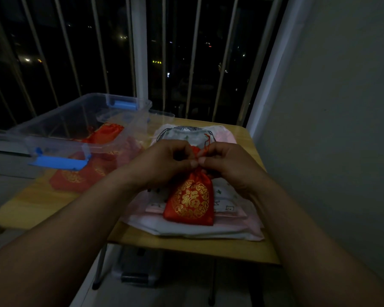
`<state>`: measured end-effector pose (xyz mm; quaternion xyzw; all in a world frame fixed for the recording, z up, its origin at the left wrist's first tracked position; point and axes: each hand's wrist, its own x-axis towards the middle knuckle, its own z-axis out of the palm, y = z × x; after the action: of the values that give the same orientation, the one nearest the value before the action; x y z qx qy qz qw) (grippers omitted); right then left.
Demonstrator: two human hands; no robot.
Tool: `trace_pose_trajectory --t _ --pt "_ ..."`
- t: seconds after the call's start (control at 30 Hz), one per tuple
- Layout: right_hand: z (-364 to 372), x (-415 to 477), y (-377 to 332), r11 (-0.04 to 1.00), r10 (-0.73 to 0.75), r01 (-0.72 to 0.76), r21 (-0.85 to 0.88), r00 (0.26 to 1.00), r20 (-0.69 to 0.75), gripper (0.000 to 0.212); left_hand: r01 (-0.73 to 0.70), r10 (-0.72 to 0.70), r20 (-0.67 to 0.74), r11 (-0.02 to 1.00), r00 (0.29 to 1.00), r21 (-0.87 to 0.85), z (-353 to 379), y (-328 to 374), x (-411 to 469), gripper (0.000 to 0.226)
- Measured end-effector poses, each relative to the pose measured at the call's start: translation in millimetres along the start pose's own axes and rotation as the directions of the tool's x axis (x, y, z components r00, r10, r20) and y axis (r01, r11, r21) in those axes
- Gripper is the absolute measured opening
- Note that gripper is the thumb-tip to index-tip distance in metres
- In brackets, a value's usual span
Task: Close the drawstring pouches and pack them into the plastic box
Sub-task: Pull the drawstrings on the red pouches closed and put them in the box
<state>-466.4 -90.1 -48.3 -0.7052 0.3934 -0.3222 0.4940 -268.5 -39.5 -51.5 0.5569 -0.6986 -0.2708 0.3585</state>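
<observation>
At a small wooden table [186,247] by a barred night window, a person closes a red pouch [190,200] stamped with a gold emblem. The left hand [164,160] pinches the gathered neck. The right hand [226,165] pinches the red cord [205,149] just above it, and the thumbs of the two hands touch. The pouch hangs upright from this grip, its base on or just over a stack of pale pouches [186,227] at the near right of the table.

To finish the step well, the left hand would best hold the neck firm while the right draws the cord straight away from it, so the mouth puckers evenly and no gap stays open. The cord is thin and the cloth looks slick, so a short, steady pull seems safer than a jerk.

The count:
- **Plastic box:** one clear plastic box [42,129], at the far left.
- **Latches:** two blue latches [60,162].
- **Red pouches:** one in the hands and one inside the box [108,131]. There is more red cloth [71,176] at the box's near end, and how many pouches that makes cannot be told.
- **Pale pouches:** at least three layers, with a grey printed one [186,134] at the far end. The dim light hides the exact number.
</observation>
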Motion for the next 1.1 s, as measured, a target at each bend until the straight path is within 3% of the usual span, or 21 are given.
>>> trace_pose_trajectory --t 0.23,0.4,0.63,0.83,1.1 --pt "-7 -3 -2 0.999 -0.030 0.031 -0.016 0.997 0.065 0.011 -0.097 0.096 0.008 0.994 0.995 0.051 3 -2 2 0.015" --pt "-3 -2 0 0.993 -0.081 0.079 -0.088 0.997 -0.018 0.009 -0.093 0.096 -0.020 0.990 0.995 0.110 7 -5 4 0.003" --pt "2 0 3 0.981 -0.150 0.137 -0.136 0.984 -0.096 0.007 -0.090 0.094 -0.042 0.990 0.995 0.105 8 -9 5 0.009" --pt "4 1 4 0.973 -0.170 0.151 -0.177 0.981 -0.096 0.007 -0.049 0.048 0.019 0.998 0.999 0.040 4 -8 3 0.005" --pt "5 -1 0 0.967 -0.170 0.144 -0.209 0.979 -0.113 0.006 -0.067 0.071 -0.060 0.995 0.996 0.073 13 -10 6 0.010"
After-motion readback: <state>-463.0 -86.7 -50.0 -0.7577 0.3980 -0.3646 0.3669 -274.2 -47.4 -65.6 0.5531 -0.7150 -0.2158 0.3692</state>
